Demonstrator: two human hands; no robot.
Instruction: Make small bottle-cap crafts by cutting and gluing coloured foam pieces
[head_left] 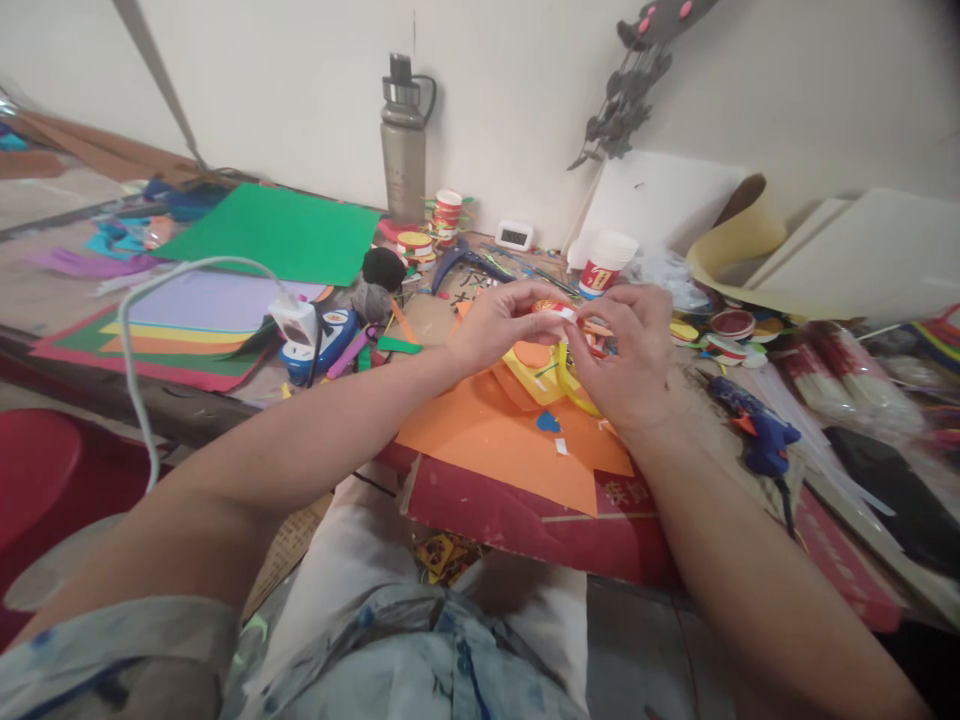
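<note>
My left hand (496, 322) and my right hand (628, 360) meet over the table, fingers pinched on a small red and white paper piece (556, 309) held between them. A yellow paper strip (567, 382) curls down from under my right hand. Below the hands lies a yellow and orange paper craft (534, 372) on an orange sheet (491, 435), which rests on a red cardboard box (525, 520).
A blue glue gun (757, 428) lies right of my right hand. A paper cup (607, 262), a metal bottle (403, 140), a green sheet (281, 232), stacked coloured sheets (180, 325), a white cable (139, 340) and paper scraps crowd the table. White boards (862, 250) lean at the right.
</note>
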